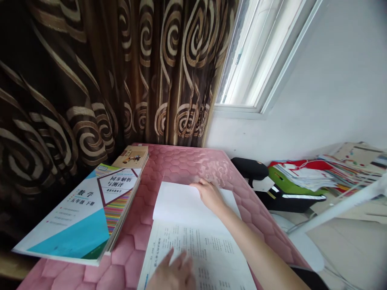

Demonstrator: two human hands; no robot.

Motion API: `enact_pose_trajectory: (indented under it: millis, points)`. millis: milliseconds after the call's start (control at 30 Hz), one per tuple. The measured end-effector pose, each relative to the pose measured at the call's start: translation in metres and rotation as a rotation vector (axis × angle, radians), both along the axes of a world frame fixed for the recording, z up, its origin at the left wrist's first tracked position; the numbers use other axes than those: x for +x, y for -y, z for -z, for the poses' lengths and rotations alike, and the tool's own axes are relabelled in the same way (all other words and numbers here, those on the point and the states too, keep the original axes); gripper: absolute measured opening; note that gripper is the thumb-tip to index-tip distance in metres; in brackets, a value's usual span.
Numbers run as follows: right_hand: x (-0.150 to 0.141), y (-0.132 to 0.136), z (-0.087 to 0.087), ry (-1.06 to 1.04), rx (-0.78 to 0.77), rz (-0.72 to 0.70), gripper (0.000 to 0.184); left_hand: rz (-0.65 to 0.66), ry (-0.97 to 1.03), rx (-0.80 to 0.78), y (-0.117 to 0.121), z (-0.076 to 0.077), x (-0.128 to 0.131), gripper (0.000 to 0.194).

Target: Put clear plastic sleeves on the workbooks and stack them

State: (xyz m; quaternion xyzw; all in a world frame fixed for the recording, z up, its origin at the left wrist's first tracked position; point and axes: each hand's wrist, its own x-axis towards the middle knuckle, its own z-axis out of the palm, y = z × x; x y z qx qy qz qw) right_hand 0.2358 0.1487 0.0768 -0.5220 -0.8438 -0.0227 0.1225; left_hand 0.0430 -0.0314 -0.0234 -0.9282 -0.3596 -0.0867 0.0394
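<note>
A printed book or booklet (208, 249) lies open in front of me, with lines of text on its near page. Its far part is a blank white page (175, 201). My right hand (210, 195) reaches across from the right, and its curled fingers grip the page near its far edge; the fingertips are partly hidden. Low in the view, my left hand (172, 272) is over the printed page, smeared by motion, with its fingers apart and nothing seen in them. Whether it touches the paper I cannot tell.
A stack of books (81, 217) sits at the left on the pink padded table cover (172, 161). Behind hangs a patterned brown curtain (169, 72), beside a window (254, 52). At the right are a green-and-black box (290, 193), piled papers (305, 175) and a white pole (335, 207).
</note>
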Motion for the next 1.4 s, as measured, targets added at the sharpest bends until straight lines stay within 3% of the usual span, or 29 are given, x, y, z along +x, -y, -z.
enact_pose_trajectory:
  millis: [33,100,167,333,433,500,633,733,867,1033,1167,1267,1400]
  points:
    - [-0.001,-0.002,0.000,0.026,-0.022,0.021,0.043,-0.030,0.012,0.033,-0.014,-0.017,0.000,0.043]
    - [-0.006,-0.002,-0.002,0.065,-0.086,0.062,0.038,-0.256,0.055,0.083,-0.041,-0.041,0.001,0.049]
    - [-0.014,0.002,-0.002,0.082,-0.167,0.072,0.037,-0.317,0.093,0.038,-0.063,-0.050,0.003,0.048]
    - [-0.038,0.024,0.016,0.014,-0.344,-0.013,0.055,-0.309,0.239,-0.125,-0.084,-0.035,0.003,0.041]
    - [-0.045,0.035,0.033,-0.036,-0.371,0.016,0.056,-0.297,0.419,-0.205,-0.094,-0.036,-0.005,0.032]
    - [-0.046,0.041,0.042,-0.057,-0.340,0.033,0.055,-0.420,0.534,-0.222,-0.108,-0.041,-0.015,0.028]
    - [-0.047,0.051,0.047,-0.051,-0.292,0.031,0.055,-0.945,0.571,-0.245,-0.155,-0.048,-0.031,0.021]
    - [-0.050,0.056,0.039,-0.040,-0.274,0.015,0.054,-1.078,0.582,-0.311,-0.189,-0.048,-0.032,0.031]
    - [-0.053,0.060,0.029,-0.028,-0.294,0.012,0.054,-1.134,0.644,-0.360,-0.217,-0.045,-0.026,0.037]
    - [-0.056,0.060,0.029,-0.107,-0.275,-0.059,0.056,-1.078,0.777,-0.471,-0.225,-0.045,-0.029,0.006]
    - [-0.059,0.061,0.027,-0.172,-0.270,-0.101,0.060,-1.007,0.932,-0.493,-0.215,-0.049,-0.035,0.016]
    - [-0.061,0.066,0.022,-0.191,-0.400,-0.100,0.068,-0.974,1.051,-0.525,-0.196,-0.050,-0.039,0.013]
    - [-0.065,0.079,0.017,-0.120,-0.615,-0.085,0.072,-0.919,1.187,-0.689,-0.161,-0.044,-0.043,0.012]
